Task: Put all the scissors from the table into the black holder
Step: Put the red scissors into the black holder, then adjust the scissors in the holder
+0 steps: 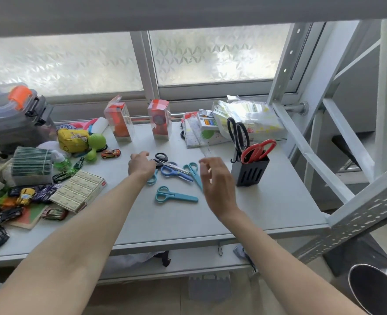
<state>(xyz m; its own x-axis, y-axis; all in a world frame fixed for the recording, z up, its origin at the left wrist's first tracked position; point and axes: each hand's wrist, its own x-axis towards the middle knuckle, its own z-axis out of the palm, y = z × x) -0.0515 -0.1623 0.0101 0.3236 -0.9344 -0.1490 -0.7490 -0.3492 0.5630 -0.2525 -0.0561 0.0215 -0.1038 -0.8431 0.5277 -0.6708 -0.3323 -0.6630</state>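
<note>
Two bare forearms reach from the near edge over the grey counter (267, 201). Toy cars (110, 153) and boxes crowd its left side, clear of the scissors. Left hand (141, 165) lies palm down on the black-handled scissors (165, 161); whether its fingers grip them is hidden. Right hand (215, 180) hovers with fingers loosely spread, empty, above the teal scissors (193, 172). Blue scissors (172, 172) and another teal pair (175, 195) lie loose. Black holder (249, 171), further right, already carries black and red scissors (257, 151).

head view, from above, facing forward and down, table (256, 208) near
</note>
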